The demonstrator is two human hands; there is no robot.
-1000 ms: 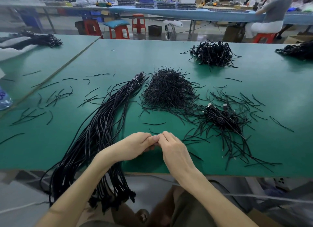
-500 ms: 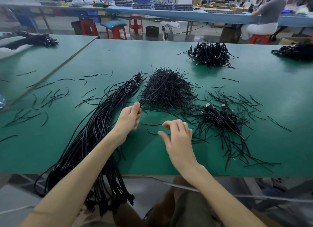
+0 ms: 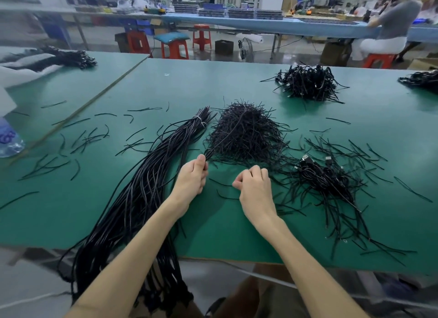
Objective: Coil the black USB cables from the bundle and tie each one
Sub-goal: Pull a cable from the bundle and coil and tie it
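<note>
A long bundle of black USB cables (image 3: 147, 187) lies on the green table (image 3: 391, 137), bound near its far end and hanging over the near edge. My left hand (image 3: 192, 177) pinches thin black twist ties at the near edge of the tie heap (image 3: 244, 132). My right hand (image 3: 253, 187) hovers just right of it, fingers curled, with nothing visible in it. A pile of coiled, tied cables (image 3: 327, 175) lies to the right, with USB plugs showing.
Loose ties (image 3: 71, 147) are scattered over the left and right of the table. Another cable pile (image 3: 308, 83) sits at the back, and one more at the far right edge (image 3: 422, 80). A water bottle (image 3: 9, 137) stands at the left. A person sits at the rear bench.
Both hands left the near table edge, where they were together. My left hand reached forward to the tie heap and took hold of ties; my right hand curled its fingers.
</note>
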